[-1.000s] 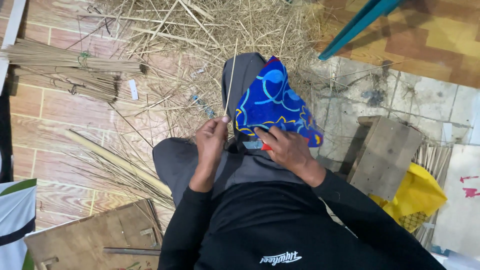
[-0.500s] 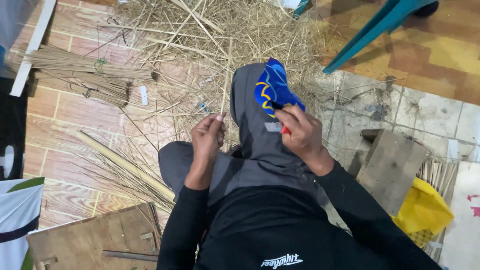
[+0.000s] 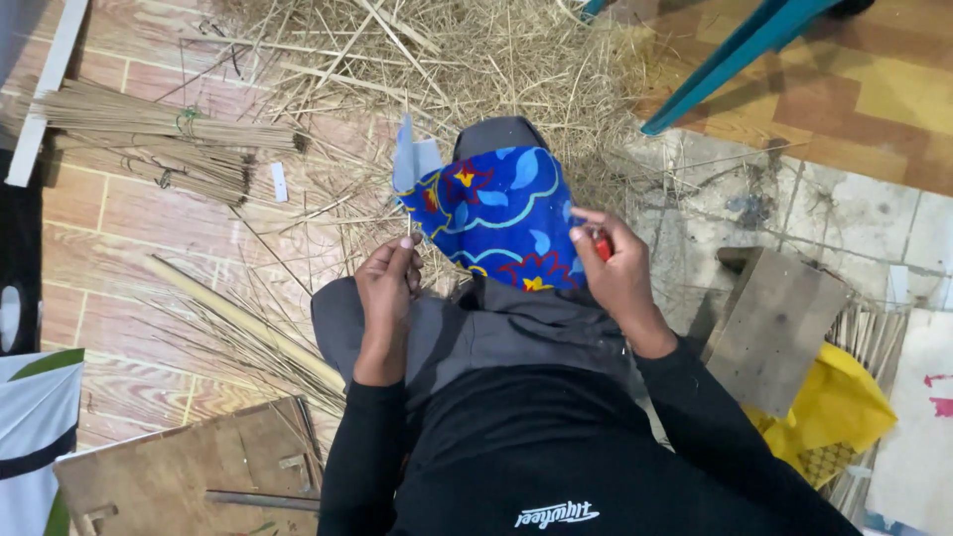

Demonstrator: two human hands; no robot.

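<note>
The person sits on the brick floor [image 3: 119,228] with a blue patterned cloth [image 3: 501,213] spread over the raised knee. The left hand [image 3: 389,283] is pinched closed on a thin straw stalk [image 3: 409,203] that stands upright at the cloth's left edge. The right hand [image 3: 613,273] is curled against the cloth's right edge, fingers closed around a small red object [image 3: 603,247] of which only a sliver shows. Loose straw [image 3: 467,69] lies heaped on the floor just beyond the knee. To the left lie tied bundles of sticks [image 3: 159,139], and a long pale stalk [image 3: 248,323] lies slanted nearer the left leg. A wooden block [image 3: 774,333] sits at the right with a yellow bag [image 3: 834,412] beside it, and a teal chair leg [image 3: 735,55] crosses the top.
</note>
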